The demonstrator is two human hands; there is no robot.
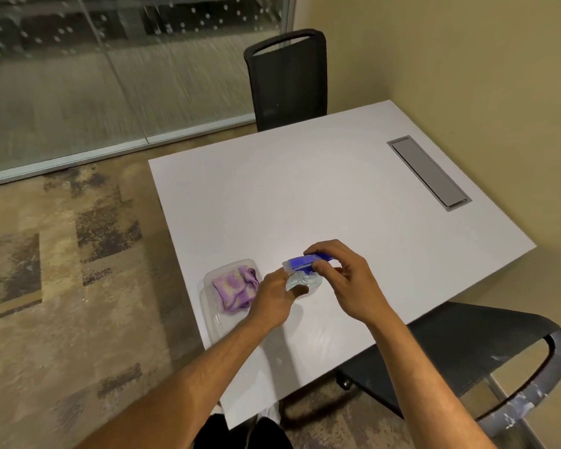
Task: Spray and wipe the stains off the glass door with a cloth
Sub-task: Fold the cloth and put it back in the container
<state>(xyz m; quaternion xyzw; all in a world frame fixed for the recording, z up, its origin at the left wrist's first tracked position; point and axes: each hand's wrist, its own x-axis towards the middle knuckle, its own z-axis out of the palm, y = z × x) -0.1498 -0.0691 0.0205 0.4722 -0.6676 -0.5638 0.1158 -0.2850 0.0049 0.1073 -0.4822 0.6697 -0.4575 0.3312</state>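
Note:
A clear spray bottle with a blue trigger head stands on the white table near its front edge. My left hand grips the bottle's body from the left. My right hand is closed around the blue spray head from the right. To the left of the bottle, a crumpled purple cloth lies in a clear plastic tray. The glass door stands at the back left, dotted with pale spots.
A black chair stands behind the table's far edge. A second dark chair sits at the right front. A grey cable hatch is set into the table at the right. Patterned carpet covers the floor on the left.

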